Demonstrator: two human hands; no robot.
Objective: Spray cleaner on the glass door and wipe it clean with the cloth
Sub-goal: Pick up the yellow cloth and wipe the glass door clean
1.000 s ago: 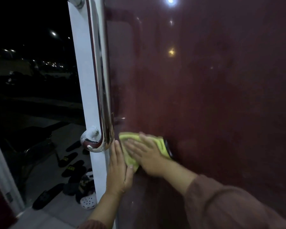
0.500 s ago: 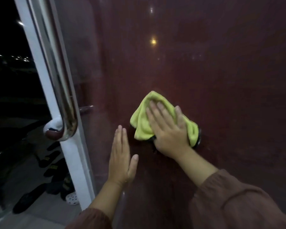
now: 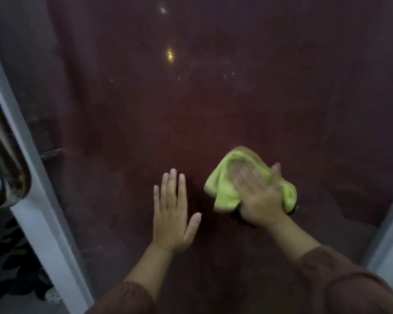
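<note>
Right hand [image 3: 259, 196] flat, pressing cloth [image 3: 227, 189] onto door [image 3: 213, 105], lower right of frame, likely wiping. Left hand [image 3: 171, 214] empty, splayed on glass, probably steadying door.

- A dark maroon surface [image 3: 213, 98] fills most of the view, dim and faintly glossy; small points of light reflect in it, the brightest a yellowish glow [image 3: 169, 54] high up near the middle
- A white frame post [image 3: 43, 223] slants down the left side; a polished metal pull handle [image 3: 11, 173] curves beside it
- Lower left, dark sandals [image 3: 11, 248] and one pale shoe lie on a grey floor [image 3: 0, 302]
- A pale frame edge [image 3: 390, 241] shows lower right
</note>
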